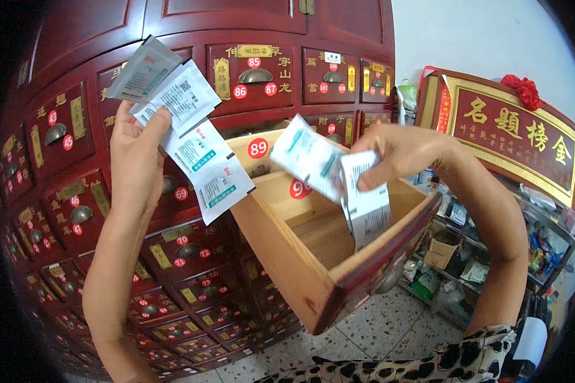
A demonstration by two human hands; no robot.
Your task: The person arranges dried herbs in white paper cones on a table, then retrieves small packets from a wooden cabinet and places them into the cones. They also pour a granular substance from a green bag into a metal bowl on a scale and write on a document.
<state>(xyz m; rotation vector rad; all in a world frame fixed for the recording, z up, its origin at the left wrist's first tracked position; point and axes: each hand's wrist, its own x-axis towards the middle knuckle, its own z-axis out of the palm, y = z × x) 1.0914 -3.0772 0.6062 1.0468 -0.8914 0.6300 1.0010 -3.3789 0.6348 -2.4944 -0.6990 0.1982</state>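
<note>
At the open drawer (287,268), pinching sachets (195,150) in left hand (137,143) and right hand (393,156). Could drop some by loosening either.

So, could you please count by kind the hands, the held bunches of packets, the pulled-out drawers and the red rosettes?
Hands: 2, the left hand and the right hand
Packet bunches: 2, the left bunch and the right bunch
Pulled-out drawers: 1, the wooden drawer
Rosettes: 1, the red rosette
Total: 6
</note>
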